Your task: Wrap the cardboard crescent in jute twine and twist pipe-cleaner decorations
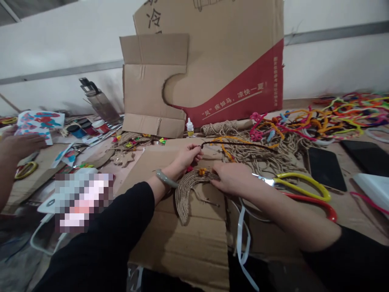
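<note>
My left hand [189, 158] pinches one end of a dark fuzzy pipe cleaner [240, 142], which stretches off to the right over the twine pile. A grey bangle [165, 178] is on that wrist. My right hand [229, 178] is closed on the right end of a crescent [186, 196] covered in rows of jute twine; its fingertips are partly hidden. Small orange fuzzy pieces [202, 172] sit at the top of the crescent, and a loose twine tail hangs from its inner edge. Beneath both hands lies a cardboard sheet [182, 247].
Scissors [300, 182] with yellow and red handles lie beside my right forearm, near a phone [326, 168]. Twine [258, 156] and coloured pipe cleaners [334, 117] heap behind. A glue bottle [190, 127] stands before upright cardboard [231, 52]. At left, another person's hand [26, 142] holds painted paper.
</note>
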{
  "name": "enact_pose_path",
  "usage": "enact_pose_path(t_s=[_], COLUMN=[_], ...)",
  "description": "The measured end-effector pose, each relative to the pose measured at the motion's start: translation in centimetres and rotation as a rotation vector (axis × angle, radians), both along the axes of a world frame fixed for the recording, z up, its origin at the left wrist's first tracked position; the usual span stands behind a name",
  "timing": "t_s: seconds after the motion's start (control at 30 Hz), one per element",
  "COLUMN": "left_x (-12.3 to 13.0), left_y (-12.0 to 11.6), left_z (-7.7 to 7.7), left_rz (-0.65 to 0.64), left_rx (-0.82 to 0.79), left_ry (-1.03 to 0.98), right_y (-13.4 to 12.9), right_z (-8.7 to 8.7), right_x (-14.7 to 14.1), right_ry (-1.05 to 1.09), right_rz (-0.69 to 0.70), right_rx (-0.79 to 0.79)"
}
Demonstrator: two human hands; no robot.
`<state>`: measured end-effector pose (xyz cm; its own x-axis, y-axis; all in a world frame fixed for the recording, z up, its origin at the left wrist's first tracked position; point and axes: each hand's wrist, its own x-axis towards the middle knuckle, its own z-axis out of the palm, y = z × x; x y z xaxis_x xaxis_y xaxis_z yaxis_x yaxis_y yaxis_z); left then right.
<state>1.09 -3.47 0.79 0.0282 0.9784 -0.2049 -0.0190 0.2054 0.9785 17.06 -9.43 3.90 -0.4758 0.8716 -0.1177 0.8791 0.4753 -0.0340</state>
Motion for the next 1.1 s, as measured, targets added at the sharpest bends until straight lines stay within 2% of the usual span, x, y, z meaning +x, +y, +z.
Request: enact_pose_path(t_s=[0.13, 0.23, 0.37, 0.43, 0.53, 0.67, 0.8, 0.93, 1.1], left_x=[-0.6, -1.3, -1.1, -0.7, -0.2, -0.1, 0.0, 0.1, 0.0], left_y=[-0.1, -0.9, -2.3, -2.8, -3.0, -2.9, -2.7, -2.6, -2.1], left_z=[0.9, 1.8, 2.7, 3.1, 3.3, 3.1, 2.3, 1.7, 1.1], left_rz=[0.055, 0.023, -0.043, -0.087, -0.13, -0.141, -0.149, -0.187, -0.203], left_rx=[0.06, 0.095, 0.051, 0.036, 0.027, 0.017, 0.0, 0.021, 0.041], left_ry=[-0.056, -0.022, -0.015, -0.006, 0.002, -0.01, -0.093, -0.071, -0.039], right_y=[0.5, 1.2, 2.0, 2.2, 2.3, 2.6, 3.1, 3.7, 4.1], right_z=[0.7, 1.4, 2.1, 2.2, 2.5, 2.4, 1.4, 0.2, -0.5], right_x=[1.1, 1.9, 1.9, 1.5, 0.8, 0.4, 0.4, 0.5, 0.3], right_ry=[0.09, 0.252, 0.421, 0.444, 0.36, 0.252, 0.229, 0.255, 0.354], right_rz=[0.0, -0.019, 0.0, 0.032, 0.027, 0.018, 0.058, 0.082, 0.079], right_rx=[0.046, 0.172, 0.312, 0.384, 0.467, 0.447, 0.48, 0.48, 0.428])
